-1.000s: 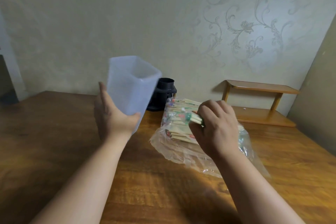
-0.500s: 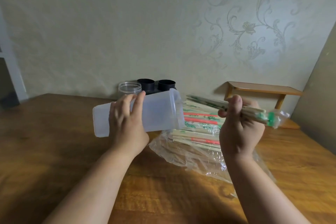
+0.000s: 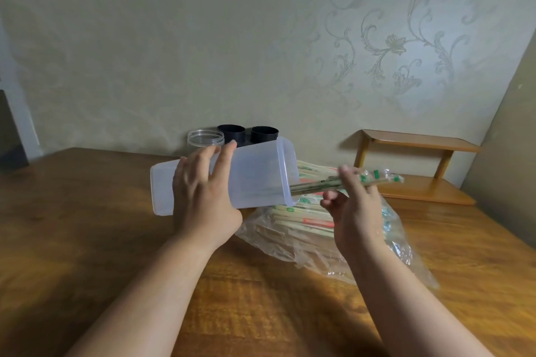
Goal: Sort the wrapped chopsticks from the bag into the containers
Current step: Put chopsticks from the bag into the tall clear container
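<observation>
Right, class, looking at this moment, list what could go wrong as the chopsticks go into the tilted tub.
1. The tub lies nearly sideways in the left hand, so the wrapped chopsticks might slide back out.
2. The right hand holds them loosely, only partly inserted; they could drop onto the bag.

Frosted white tub (image 3: 258,174), green-printed chopstick wrappers (image 3: 374,178), two black cups (image 3: 262,134), brown table (image 3: 87,226).

Room over table (image 3: 72,226) left; bag (image 3: 304,252), jar (image 3: 204,140), 2 black cups (image 3: 231,133), shelf (image 3: 417,142) block right.
</observation>
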The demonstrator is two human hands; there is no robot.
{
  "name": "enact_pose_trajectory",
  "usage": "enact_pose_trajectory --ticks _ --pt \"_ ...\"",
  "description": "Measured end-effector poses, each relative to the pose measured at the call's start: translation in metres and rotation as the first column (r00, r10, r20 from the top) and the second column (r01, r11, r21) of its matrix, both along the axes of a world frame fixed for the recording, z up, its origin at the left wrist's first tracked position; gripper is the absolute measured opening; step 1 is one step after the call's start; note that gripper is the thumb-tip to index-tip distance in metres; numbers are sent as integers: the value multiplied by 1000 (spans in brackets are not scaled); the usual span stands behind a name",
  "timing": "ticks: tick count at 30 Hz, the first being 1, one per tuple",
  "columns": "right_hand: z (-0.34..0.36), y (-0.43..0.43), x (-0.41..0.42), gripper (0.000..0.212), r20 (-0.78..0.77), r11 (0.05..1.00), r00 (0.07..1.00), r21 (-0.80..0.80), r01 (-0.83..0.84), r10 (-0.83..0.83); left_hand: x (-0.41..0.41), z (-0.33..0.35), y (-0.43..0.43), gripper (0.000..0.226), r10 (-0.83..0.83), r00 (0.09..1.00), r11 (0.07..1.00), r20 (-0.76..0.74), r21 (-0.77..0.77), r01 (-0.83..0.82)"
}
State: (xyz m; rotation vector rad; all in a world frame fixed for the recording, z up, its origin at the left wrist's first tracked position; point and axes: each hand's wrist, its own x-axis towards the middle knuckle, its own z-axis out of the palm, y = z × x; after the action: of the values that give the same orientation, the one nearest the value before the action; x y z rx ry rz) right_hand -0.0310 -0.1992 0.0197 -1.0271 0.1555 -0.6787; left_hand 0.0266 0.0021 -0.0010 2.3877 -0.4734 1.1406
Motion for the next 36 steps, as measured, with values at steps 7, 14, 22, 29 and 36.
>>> enact_pose_trajectory --ticks 7,14,22,29,36 --pt "-3 3 4 7 -262 968 958 -190 -166 114 -1 2 -1 106 -17 1000 1000 0 -16 17" --pt "7 1 6 5 -166 977 979 200 -81 115 -2 3 -1 109 8 1000 1000 -12 -12 -8" --pt "-5 -3 4 13 -213 932 971 -361 27 -110 -2 0 -2 109 -13 1000 1000 10 4 13" --pt "-7 0 2 9 -182 821 967 -569 44 -178 -2 1 -3 109 3 1000 1000 -1 -21 -3" --pt "-1 -4 -1 13 -234 727 952 -687 -19 -197 -1 1 -2 108 25 1000 999 -9 -33 -25"
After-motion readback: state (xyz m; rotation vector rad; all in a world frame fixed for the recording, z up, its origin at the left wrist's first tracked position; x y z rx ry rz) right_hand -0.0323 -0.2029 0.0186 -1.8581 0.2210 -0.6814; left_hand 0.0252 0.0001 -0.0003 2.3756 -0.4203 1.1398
